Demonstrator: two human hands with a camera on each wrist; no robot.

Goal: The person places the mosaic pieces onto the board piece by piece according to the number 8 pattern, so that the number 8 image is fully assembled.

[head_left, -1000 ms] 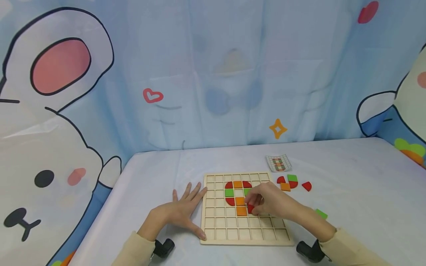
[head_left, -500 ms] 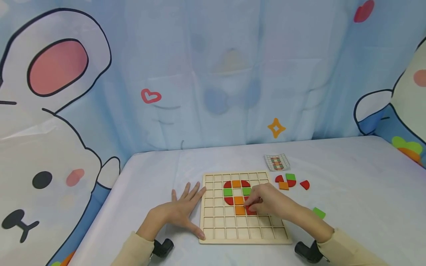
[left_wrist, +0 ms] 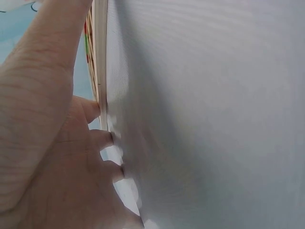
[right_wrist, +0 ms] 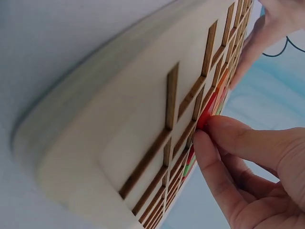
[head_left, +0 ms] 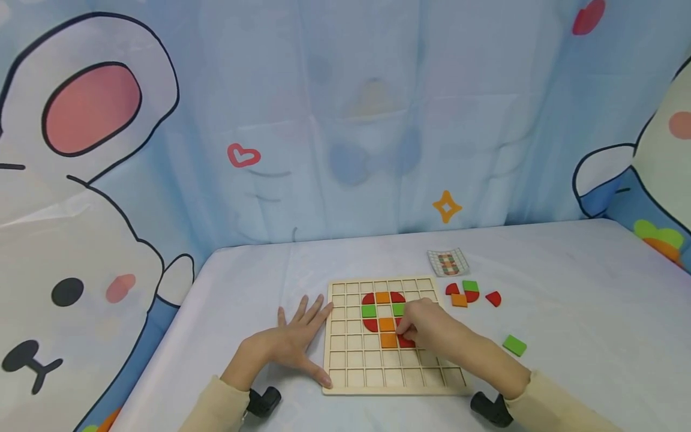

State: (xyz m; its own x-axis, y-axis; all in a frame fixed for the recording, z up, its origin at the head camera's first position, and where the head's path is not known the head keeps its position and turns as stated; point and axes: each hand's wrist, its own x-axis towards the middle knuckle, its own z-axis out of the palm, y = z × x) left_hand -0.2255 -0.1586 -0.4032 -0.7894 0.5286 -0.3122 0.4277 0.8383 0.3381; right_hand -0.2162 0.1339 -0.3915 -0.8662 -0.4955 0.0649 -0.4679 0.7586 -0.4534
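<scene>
A wooden grid board (head_left: 356, 378) lies on the white table. Set in its cells are orange squares (head_left: 387, 341), green squares (head_left: 369, 311) and red rounded pieces (head_left: 370, 325). My left hand (head_left: 294, 345) lies spread at the board's left side, fingertips and thumb against its edge. Over the board's right half, my right hand (head_left: 434, 327) pinches a red piece (head_left: 406, 341) between thumb and forefinger, beside the lower orange square. In the right wrist view the red piece (right_wrist: 206, 112) sits at a cell, its far end partly hidden by the fingertips.
Right of the board lie loose pieces: a green square (head_left: 514, 345), a red quarter-round (head_left: 493, 299), and a small group with an orange square (head_left: 459, 300). A pattern card (head_left: 448, 263) lies behind the board. A printed curtain (head_left: 345, 120) hangs at the back.
The red piece has gone from tilted in my right fingers to lying nearly flat in the cell beside the lower orange square. My left hand has stayed in place.
</scene>
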